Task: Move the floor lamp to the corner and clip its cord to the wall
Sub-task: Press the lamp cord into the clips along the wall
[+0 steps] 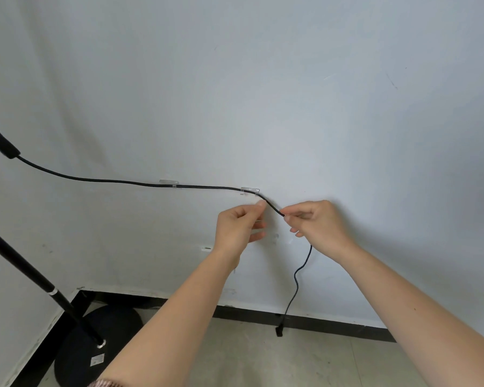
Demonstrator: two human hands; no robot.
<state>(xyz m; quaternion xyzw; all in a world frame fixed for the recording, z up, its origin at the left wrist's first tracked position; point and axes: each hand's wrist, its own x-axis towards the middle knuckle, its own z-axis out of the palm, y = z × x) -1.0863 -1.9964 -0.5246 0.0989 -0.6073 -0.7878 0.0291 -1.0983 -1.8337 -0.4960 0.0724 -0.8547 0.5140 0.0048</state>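
The black floor lamp stands in the corner at the lower left, its round base (95, 347) on the floor and its pole (25, 266) leaning up to the left. Its black cord (109, 181) runs from an inline block (0, 143) along the white wall through two clear clips (169, 183) (250, 189). Just below the second clip, my left hand (238, 227) touches the cord with its fingertips. My right hand (316, 224) pinches the cord a little further right. From there the cord hangs down to the plug (279, 331) near the floor.
A black skirting board (333, 324) runs along the foot of the wall above a pale tiled floor (291, 364). More clear clips or adhesive marks (206, 249) sit on the wall below my hands.
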